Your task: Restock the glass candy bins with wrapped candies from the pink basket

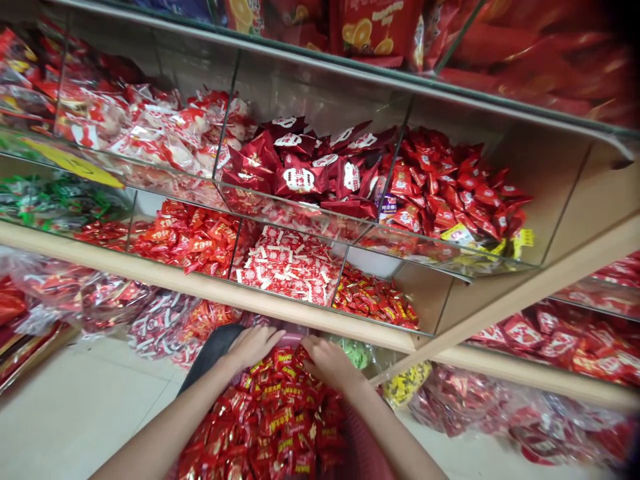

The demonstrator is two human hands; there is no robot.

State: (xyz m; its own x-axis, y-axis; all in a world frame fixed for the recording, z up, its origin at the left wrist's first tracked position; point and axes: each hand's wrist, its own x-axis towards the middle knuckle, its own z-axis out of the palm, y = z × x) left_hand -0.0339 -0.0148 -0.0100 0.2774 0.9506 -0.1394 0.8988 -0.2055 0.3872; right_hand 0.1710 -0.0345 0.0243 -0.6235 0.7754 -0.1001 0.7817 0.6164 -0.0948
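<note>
A pink basket [365, 433] heaped with red-wrapped candies [280, 413] is at the bottom centre, below the shelves. My left hand [256, 345] lies at the basket's far rim, on its left side, fingers stretched toward the right. Across from it, my right hand [323, 357] is at the right part of the same rim, its fingers bent over the edge beside the candies; what they hold, if anything, is hidden. Just beyond both hands runs the wooden front edge of the lowest shelf [210, 287].
Glass-fronted shelf compartments hold maroon packets [300, 177], red packets [445, 187], red-and-white candies [287, 263] and small red-yellow candies [373, 297]. Bagged candies [165, 323] lie under the shelf on the tiled floor [110, 400]. A slanting wooden divider [530, 273] stands right.
</note>
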